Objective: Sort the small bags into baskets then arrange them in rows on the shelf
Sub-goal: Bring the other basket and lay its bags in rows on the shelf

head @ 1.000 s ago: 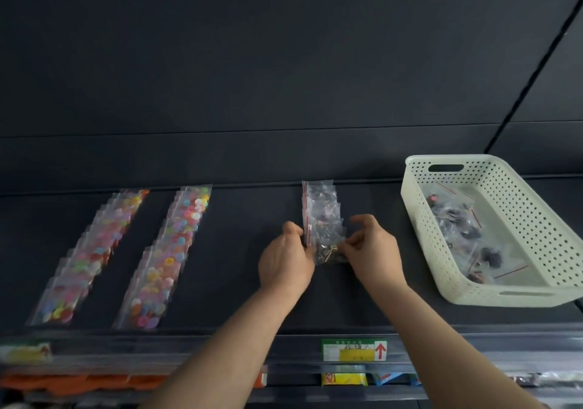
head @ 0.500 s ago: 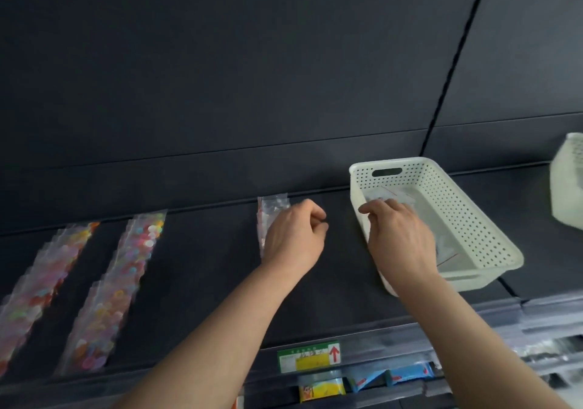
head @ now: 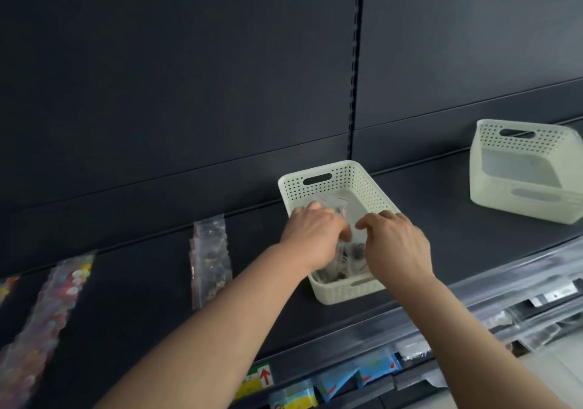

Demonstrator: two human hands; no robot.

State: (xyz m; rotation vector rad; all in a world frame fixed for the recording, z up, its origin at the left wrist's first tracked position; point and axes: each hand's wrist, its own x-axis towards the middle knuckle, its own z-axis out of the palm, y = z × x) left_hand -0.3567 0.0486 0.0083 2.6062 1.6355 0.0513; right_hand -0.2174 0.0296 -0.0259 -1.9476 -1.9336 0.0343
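Bags (head: 345, 258) lie in the basket (head: 347, 178), at 3 o'clock from the row (head: 209, 260). My left hand (head: 312, 235) is buried among them, its hold hidden. My right hand (head: 394, 246) hovers loose and empty. Light, limp, slick film; likely best pinched at the seal.

1. A white perforated basket (head: 337, 176) stands on the dark shelf (head: 441, 219), reaching from near its back edge to near its front edge.
2. The left hand (head: 312, 231) reaches into the basket among the small clear bags (head: 345, 260); its grip is hidden.
3. The right hand (head: 394, 247) hovers over the basket's right rim with its fingers bent, and nothing shows between them.
4. A row of clear bags (head: 209, 257) lies left of the basket.
5. A colourful row (head: 53, 307) lies further left.
6. A second basket (head: 520, 168) sits towards the shelf's right end.
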